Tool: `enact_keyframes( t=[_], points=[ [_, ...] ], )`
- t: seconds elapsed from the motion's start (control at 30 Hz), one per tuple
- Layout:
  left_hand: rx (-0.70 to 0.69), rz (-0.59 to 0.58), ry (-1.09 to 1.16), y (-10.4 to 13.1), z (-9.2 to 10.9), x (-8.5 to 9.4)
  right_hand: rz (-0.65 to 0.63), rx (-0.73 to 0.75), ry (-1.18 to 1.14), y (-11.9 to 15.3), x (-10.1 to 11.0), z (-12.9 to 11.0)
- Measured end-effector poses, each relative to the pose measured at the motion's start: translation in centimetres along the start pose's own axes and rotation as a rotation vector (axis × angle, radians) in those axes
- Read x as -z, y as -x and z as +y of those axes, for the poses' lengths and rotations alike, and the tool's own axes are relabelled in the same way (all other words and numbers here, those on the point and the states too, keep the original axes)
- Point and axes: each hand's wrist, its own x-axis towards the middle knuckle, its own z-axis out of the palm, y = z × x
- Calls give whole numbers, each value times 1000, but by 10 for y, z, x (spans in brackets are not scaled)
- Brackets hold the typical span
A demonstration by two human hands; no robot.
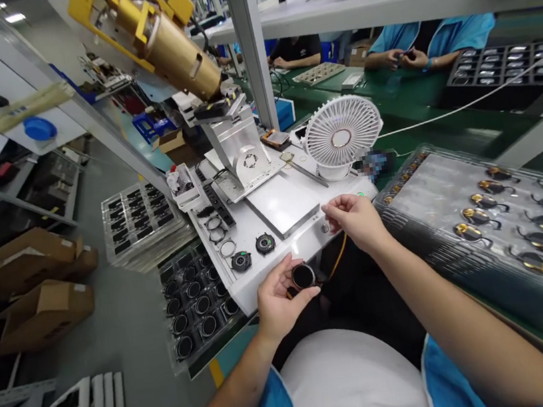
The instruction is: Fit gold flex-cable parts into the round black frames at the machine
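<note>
My left hand point(280, 296) grips a round watch case with a dark face point(304, 276) by its rim, just off the front edge of the white machine base point(254, 278). Thumb and fingers of my right hand point(354, 217) are pinched together beside a round button point(325, 228) on that base; whatever is between them I cannot make out. An orange cord point(339, 256) hangs between the two hands. On the base lie two round watch parts, one nearer point(241, 261) and one further right point(265, 243), and several thin rings, among them a silver ring point(228, 248).
A gold-coloured press head point(174, 52) tilts over a metal fixture point(250, 159). Right of it stands a white fan point(341, 136). A clear tray point(430, 184) of round parts with amber film lies at right, a tray of watch cases point(194, 339) at lower left. Co-workers sit opposite.
</note>
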Motion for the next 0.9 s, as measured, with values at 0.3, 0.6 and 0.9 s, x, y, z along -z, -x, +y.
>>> enact_keyframes(
  t=[0.3, 0.6, 0.9],
  points=[
    [-134, -47, -219, 4, 0, -6, -396, -173, 142, 86, -6, 23],
    [-103, -17, -222, 4, 7, -8, -320, -157, 181, 88, -11, 22],
    [-134, -14, -271, 9, -4, -11, -282, -128, 108, 88, -11, 44]
  ],
)
